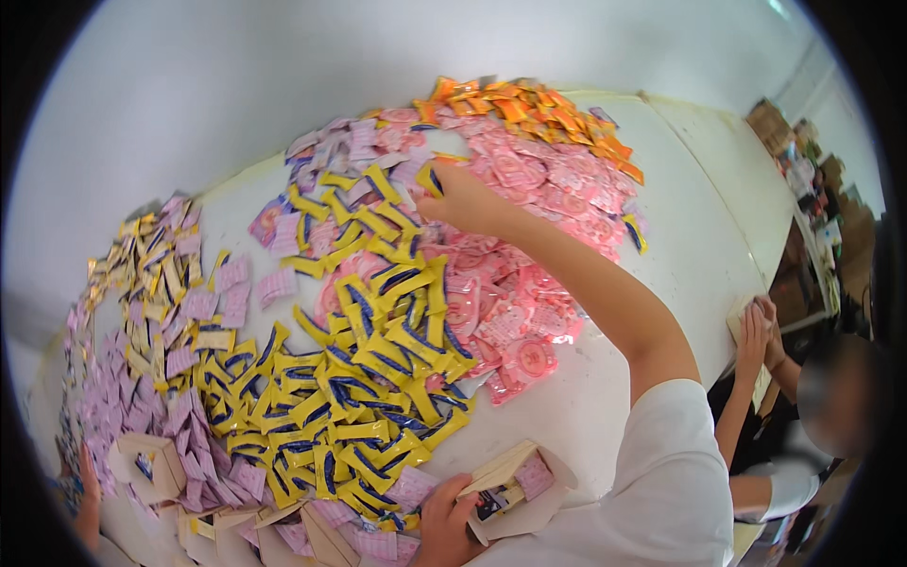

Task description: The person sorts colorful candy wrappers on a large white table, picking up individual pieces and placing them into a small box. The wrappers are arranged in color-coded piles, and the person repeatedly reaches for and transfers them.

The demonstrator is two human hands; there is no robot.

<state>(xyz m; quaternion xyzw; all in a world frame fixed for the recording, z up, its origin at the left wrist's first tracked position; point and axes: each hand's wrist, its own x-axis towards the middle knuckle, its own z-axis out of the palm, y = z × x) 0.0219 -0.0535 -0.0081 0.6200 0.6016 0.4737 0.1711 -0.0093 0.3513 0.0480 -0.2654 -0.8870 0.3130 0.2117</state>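
My left hand (448,523) grips the side of an open cream cardboard box (542,514) low in the picture. Inside the box lie a lilac sachet (533,476) and some yellow and dark packets. My right hand (464,200) reaches across the table, its fingers closed on a yellow-and-blue packet (429,179). Beneath and beside that hand spread pink printed pouches (514,170). A large heap of yellow-and-blue stick packets (340,397) covers the middle of the table, nearer to me.
Orange packets (524,106) are piled at the far edge. Lilac sachets (127,397) and cream-coloured packets (156,262) lie left. More open boxes (269,535) line the near edge. A co-worker's hand (88,489) shows at left; another person's hands (755,333) hold a box at right.
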